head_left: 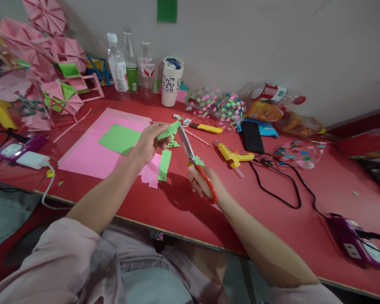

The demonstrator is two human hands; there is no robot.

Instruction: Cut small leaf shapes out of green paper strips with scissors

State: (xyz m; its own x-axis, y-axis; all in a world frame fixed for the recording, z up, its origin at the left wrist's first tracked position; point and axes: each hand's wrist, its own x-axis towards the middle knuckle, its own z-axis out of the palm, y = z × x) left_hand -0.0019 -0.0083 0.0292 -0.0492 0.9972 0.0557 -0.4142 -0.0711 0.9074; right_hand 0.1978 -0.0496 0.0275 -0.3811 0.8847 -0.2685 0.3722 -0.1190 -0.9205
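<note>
My left hand (150,141) pinches a narrow strip of green paper (168,131) and holds it up above the red table (177,207). My right hand (202,181) grips red-handled scissors (193,162), whose blades point up and left and meet the strip's right end. Small green scraps (173,144) lie just under the strip. Another green strip (164,164) rests on the table below my left hand, partly over a torn pink piece (150,173). A green square sheet (119,138) lies on a large pink sheet (91,147) to the left.
A yellow glue gun (234,157) with a black cord, a yellow utility knife (207,128), a black phone (252,137) and bags of paper stars (221,105) lie right of the hands. Bottles (118,67) and a white cup (171,81) stand by the wall. Pink paper crafts (41,55) fill the left.
</note>
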